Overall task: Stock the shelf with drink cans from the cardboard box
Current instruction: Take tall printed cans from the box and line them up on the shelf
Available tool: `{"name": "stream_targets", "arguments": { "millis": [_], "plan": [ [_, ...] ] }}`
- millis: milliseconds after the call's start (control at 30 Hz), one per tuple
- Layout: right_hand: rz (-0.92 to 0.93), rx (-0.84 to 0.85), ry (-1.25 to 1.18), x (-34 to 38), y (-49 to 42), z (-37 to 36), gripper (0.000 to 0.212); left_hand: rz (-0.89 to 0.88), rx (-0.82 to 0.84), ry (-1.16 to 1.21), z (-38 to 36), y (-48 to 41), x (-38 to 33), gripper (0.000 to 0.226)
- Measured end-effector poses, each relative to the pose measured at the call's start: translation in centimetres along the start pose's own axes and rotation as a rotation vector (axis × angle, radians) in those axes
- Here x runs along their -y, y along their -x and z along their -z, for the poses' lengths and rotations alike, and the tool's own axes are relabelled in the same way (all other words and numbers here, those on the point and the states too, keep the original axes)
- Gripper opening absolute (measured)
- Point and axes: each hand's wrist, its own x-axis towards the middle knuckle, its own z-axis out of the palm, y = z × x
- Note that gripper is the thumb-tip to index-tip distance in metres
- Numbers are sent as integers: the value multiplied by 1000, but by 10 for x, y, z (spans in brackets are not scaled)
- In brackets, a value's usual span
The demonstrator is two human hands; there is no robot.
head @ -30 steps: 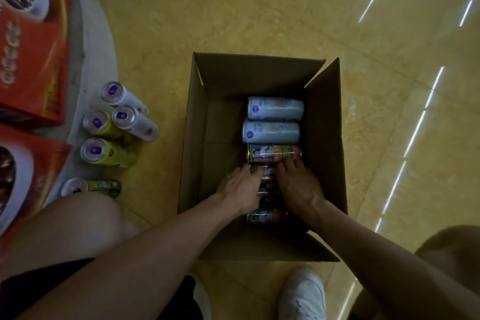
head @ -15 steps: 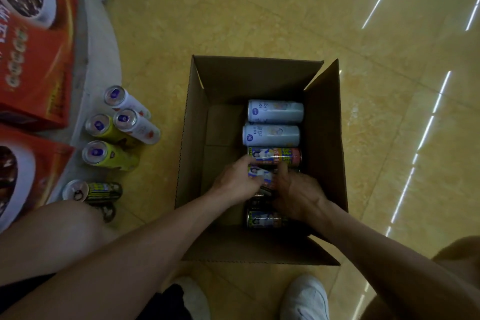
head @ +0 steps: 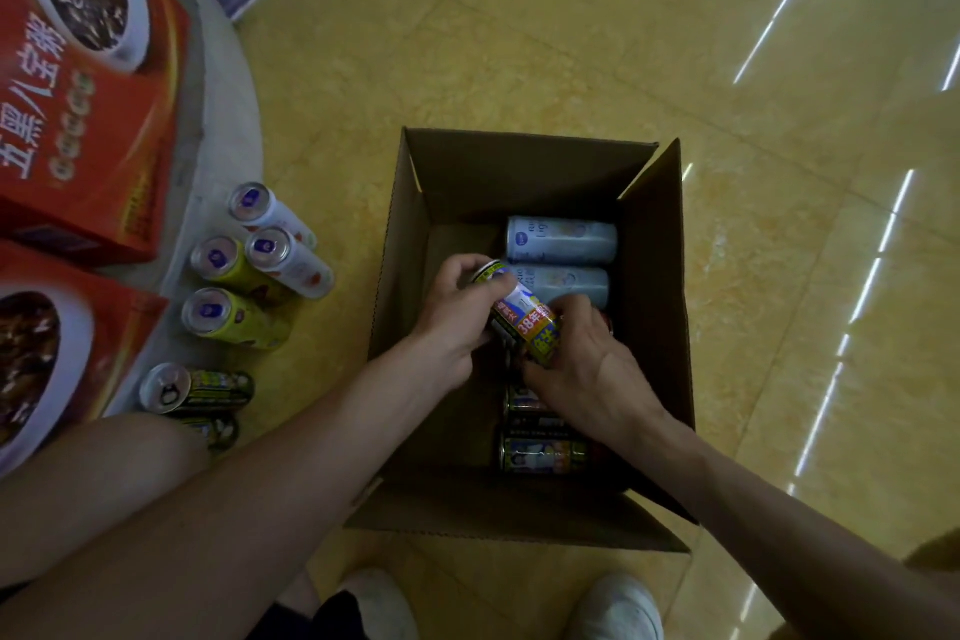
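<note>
Cardboard box (head: 410,224); left hand (head: 457,320) and right hand (head: 592,372) gripping one can (head: 527,322), lower cans (head: 543,455) half-hidden.

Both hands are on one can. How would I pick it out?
Look into the open cardboard box on the yellow floor. Inside it, the left hand and right hand hold one tilted can. Unlike the two pale blue cans lying beyond it, its label is red, yellow and blue.
</note>
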Motion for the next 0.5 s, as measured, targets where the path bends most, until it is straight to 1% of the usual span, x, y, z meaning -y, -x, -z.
{"name": "stream_targets", "arguments": {
  "millis": [67,133,200,267,333,400,433,500],
  "plan": [
    [-30,27,-73,5,-2,2,61,-27,13,61,-1,3,-6,27],
    [-68,91,-183,9,-5,3,57,-48,44,141,-2,7,-14,35],
    [-124,175,-354,12,-8,5,48,-63,91,174,-3,10,-19,45],
    [-179,281,-576,12,-9,7,38,-62,138,184,-3,13,-21,50],
    [-225,357,-759,12,-9,9,40,-54,170,205,-2,15,-24,51],
    [-215,373,-825,13,-7,9,46,-42,202,225,-1,15,-26,55],
    [-199,364,-826,13,-6,9,45,-39,227,220,0,14,-26,57],
    [-181,346,-831,13,-4,11,35,-43,296,148,4,13,-26,60]
  ]
}}
